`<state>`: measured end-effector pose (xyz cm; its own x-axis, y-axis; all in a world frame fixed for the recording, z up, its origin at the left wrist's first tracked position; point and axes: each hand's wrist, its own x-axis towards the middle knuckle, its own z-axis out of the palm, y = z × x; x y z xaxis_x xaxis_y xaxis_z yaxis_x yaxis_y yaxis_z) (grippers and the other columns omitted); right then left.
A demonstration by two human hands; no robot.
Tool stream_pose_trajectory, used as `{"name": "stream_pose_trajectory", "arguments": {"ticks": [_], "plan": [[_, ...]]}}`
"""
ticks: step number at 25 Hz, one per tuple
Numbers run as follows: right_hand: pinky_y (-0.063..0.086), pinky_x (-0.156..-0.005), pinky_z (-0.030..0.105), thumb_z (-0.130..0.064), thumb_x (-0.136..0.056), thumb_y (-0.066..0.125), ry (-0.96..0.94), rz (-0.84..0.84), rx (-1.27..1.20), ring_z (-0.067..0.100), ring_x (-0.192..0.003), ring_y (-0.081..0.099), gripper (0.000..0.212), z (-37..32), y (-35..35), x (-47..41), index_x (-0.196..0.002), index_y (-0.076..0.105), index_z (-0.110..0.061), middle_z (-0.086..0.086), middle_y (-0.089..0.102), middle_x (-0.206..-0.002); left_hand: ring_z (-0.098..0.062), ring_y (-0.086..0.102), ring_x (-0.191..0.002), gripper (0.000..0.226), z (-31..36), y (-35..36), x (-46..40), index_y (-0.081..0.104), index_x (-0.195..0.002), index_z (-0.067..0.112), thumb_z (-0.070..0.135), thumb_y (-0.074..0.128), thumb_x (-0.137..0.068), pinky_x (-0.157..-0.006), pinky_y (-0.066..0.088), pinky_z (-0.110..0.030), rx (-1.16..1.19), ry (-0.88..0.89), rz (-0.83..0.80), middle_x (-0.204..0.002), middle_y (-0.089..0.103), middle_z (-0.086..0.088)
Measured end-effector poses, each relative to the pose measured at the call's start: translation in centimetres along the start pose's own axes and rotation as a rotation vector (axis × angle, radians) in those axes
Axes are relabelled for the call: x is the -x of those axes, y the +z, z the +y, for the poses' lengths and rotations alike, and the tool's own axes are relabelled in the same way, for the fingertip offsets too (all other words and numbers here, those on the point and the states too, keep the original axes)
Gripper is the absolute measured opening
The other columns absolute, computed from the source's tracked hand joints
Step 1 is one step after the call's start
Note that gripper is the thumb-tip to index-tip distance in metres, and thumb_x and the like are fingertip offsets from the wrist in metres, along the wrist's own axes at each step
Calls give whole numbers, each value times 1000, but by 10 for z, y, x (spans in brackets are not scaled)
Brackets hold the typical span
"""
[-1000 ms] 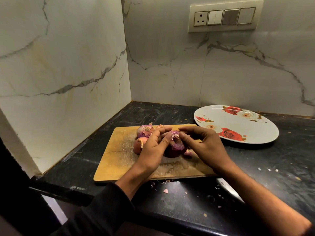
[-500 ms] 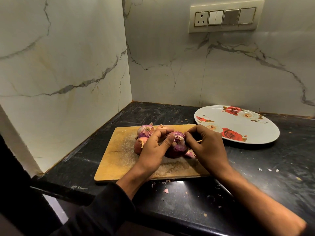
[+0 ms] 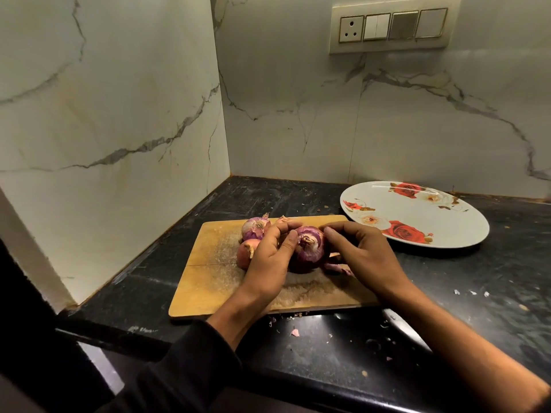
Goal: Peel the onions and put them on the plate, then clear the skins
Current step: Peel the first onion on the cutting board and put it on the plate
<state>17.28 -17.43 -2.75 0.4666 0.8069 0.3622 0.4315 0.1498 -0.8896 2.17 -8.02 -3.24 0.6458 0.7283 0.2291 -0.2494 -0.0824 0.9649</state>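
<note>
A large purple onion sits on the wooden cutting board. My left hand grips its left side, thumb on top near the dry tip. My right hand holds its right side with curled fingers at the top. Two smaller onions lie behind my left hand: a purple onion and a paler onion. A loose skin piece lies on the board under my right hand. The white rose-patterned plate stands to the right with nothing on it.
The black counter has small skin flakes near its front edge. Marble walls close off the left and back. A switch panel is on the back wall. The counter's front edge runs just below the board.
My right hand's fingers have shifted back up to the onion's top right. The onion has turned slightly, and my left hand keeps its grip.
</note>
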Motion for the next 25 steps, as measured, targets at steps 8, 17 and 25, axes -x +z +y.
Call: {"name": "stream_pose_trajectory", "arguments": {"ticks": [8, 17, 25], "plan": [[62, -77, 29, -33, -86, 68, -12, -82, -12, 5, -99, 71, 28, -5, -3, 5, -114, 72, -29, -12, 76, -103, -15, 65, -112, 18, -1, -1, 0, 59, -117, 23, 18, 52, -100, -99, 54, -37, -73, 33, -22, -117, 67, -2], [53, -95, 28, -17, -100, 57, -157, 6, 361, 3, -107, 65, 30, -4, 6, 7, -128, 67, -15, -2, 72, -117, -4, 67, -105, 26, -9, -2, -3, 62, -112, 25, 32, 62, -88, -87, 52, -19, -82, 72, -47, -111, 71, 5], [56, -84, 26, -15, -100, 57, -132, 65, 411, 1, -90, 67, 25, -6, 10, 8, -119, 72, -17, -5, 75, -104, -13, 66, -111, 43, -12, -2, -4, 62, -118, 19, 41, 63, -81, -101, 52, -38, -118, 69, -25, -115, 71, -4]]}}
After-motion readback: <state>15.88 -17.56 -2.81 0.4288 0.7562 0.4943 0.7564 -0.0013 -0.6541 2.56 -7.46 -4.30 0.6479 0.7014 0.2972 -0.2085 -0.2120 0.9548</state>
